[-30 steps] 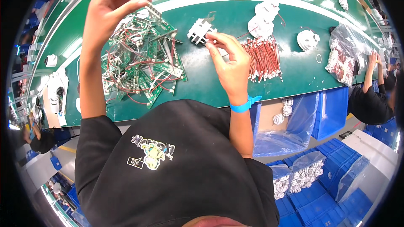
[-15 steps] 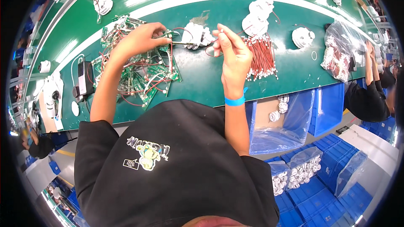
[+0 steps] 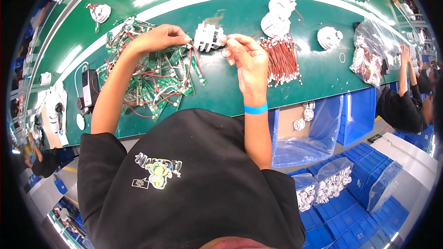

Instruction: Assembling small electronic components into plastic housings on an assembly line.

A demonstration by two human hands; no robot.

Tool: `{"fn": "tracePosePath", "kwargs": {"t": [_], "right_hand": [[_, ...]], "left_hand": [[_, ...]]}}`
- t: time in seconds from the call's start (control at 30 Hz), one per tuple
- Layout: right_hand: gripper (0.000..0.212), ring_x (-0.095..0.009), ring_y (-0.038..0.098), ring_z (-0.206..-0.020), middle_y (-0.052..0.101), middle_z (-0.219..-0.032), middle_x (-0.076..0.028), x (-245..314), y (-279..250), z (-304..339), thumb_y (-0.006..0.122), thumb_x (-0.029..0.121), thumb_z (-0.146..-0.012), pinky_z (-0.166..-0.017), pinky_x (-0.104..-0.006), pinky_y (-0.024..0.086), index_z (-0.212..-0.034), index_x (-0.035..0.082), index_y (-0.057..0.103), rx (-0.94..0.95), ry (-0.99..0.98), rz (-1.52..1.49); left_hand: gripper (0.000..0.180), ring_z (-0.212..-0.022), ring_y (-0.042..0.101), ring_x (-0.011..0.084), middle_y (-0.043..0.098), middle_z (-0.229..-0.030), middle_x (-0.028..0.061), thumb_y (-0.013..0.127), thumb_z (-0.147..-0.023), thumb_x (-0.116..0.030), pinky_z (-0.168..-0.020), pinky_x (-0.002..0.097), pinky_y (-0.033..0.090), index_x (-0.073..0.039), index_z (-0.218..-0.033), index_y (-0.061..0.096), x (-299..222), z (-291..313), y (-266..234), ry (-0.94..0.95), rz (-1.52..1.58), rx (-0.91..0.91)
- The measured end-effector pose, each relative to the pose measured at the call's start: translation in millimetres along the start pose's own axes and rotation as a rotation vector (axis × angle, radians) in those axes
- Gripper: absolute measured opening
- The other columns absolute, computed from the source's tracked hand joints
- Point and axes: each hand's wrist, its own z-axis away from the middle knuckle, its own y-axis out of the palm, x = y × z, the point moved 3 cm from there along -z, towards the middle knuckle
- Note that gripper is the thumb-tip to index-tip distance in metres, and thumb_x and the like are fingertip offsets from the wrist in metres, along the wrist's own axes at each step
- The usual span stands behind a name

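Green bench (image 3: 221, 97), circuit boards (image 3: 157, 80), red wires (image 3: 282, 59)

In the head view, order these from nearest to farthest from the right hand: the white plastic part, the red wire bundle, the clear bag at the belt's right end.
1. white plastic part, at the right hand fingertips, on its left.
2. red wire bundle, just to its right.
3. clear bag, far right end of the belt.

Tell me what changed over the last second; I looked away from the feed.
The left hand, raised with a wired circuit board a second ago, came down onto the pile of green circuit boards and reaches toward the white plastic part. The right hand stayed at that part. The red wire bundle lies unmoved.
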Motion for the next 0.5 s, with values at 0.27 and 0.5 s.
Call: {"fn": "tracePosePath", "kwargs": {"t": [0.27,0.5], "right_hand": [[0.015,-0.012,0.060,-0.066,0.070,-0.091,-0.015,-0.5,-8.3,-1.1,0.066,0.006,-0.090,-0.056,-0.0231,0.047,-0.100,-0.004,0.063,0.027,0.000,-0.189],[0.021,-0.027,0.070,-0.082,0.069,-0.097,-0.021,6.1,4.1,8.8,0.065,0.003,-0.089,-0.074,-0.0352,0.060,-0.106,-0.010,0.063,0.064,-0.081,-0.062]], "left_hand": [[0.028,-0.103,0.063,0.0151,0.068,-0.108,0.0101,0.064,-0.091,-0.009,-0.094,0.0273,0.046,-0.002,-0.116,0.056,-47.3,45.1,-0.4,0.224,0.332,-0.279],[0.031,-0.099,0.066,0.0191,0.067,-0.107,0.0128,0.066,-0.084,0.002,-0.089,0.0321,0.052,0.003,-0.115,0.064,-73.9,106.4,18.3,0.544,0.355,-0.559]]}}
